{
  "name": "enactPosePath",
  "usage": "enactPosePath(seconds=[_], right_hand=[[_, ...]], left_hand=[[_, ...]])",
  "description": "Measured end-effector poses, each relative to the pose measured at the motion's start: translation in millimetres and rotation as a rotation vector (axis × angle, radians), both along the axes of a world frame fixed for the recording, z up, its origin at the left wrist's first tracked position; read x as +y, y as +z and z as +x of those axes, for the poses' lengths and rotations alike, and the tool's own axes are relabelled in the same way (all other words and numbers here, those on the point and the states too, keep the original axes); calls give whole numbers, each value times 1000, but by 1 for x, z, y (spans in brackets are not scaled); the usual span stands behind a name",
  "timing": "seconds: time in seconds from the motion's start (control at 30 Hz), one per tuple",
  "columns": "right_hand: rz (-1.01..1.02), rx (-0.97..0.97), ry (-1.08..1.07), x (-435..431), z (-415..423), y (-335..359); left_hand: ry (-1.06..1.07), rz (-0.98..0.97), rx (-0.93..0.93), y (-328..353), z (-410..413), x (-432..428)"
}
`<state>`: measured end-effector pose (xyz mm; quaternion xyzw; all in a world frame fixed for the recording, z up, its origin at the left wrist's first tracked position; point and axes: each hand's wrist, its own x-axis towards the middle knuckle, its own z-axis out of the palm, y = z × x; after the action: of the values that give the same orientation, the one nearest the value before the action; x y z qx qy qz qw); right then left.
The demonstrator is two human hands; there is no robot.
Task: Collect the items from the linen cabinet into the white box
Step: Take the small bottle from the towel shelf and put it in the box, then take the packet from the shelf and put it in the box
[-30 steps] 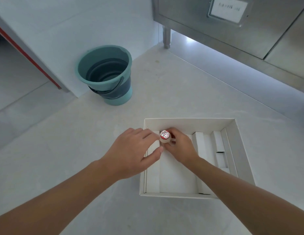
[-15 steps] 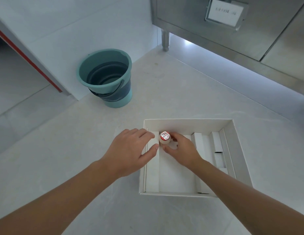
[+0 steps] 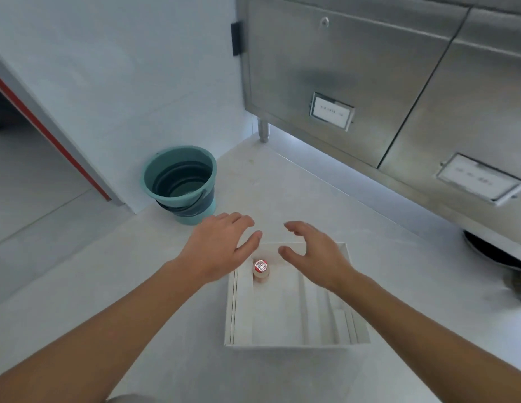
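Note:
A white box (image 3: 294, 343) lies open on the pale floor in front of me, with white card dividers along its right side. A small bottle (image 3: 261, 271) with a red-and-white cap stands upright in the box's far left corner. My left hand (image 3: 221, 245) hovers above the box's far left edge, fingers relaxed and spread, holding nothing. My right hand (image 3: 314, 251) hovers over the far right part of the box, fingers loosely spread, also holding nothing. Neither hand touches the bottle.
A steel cabinet (image 3: 355, 82) with closed doors and label holders stands on short legs behind the box. A teal collapsible bucket (image 3: 180, 183) sits against the wall to the left. A dark round object (image 3: 497, 257) lies under the cabinet at right.
My right hand has let go of the bottle, which now stands in the box. Both hands have lifted away and opened. The view has tilted up toward the cabinet.

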<state>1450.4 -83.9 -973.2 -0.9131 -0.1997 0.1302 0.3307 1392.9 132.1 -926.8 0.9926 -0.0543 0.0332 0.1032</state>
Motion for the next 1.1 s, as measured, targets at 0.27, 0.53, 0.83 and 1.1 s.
enactPosePath(seconds=[0.27,0.53,0.83,1.1], right_hand=[[-128,-209,80,-11,15,164],[-53,-219,51,-9,-20,388],[56,-179,21,-24,-55,696],[120,-266,-13,-55,-125,889]], left_hand=[[39,34,-100,141,1,-4],[78,68,-176,371,-20,-2],[144,22,-191,659,-58,-28],[182,-63,-278,832,-132,-68]])
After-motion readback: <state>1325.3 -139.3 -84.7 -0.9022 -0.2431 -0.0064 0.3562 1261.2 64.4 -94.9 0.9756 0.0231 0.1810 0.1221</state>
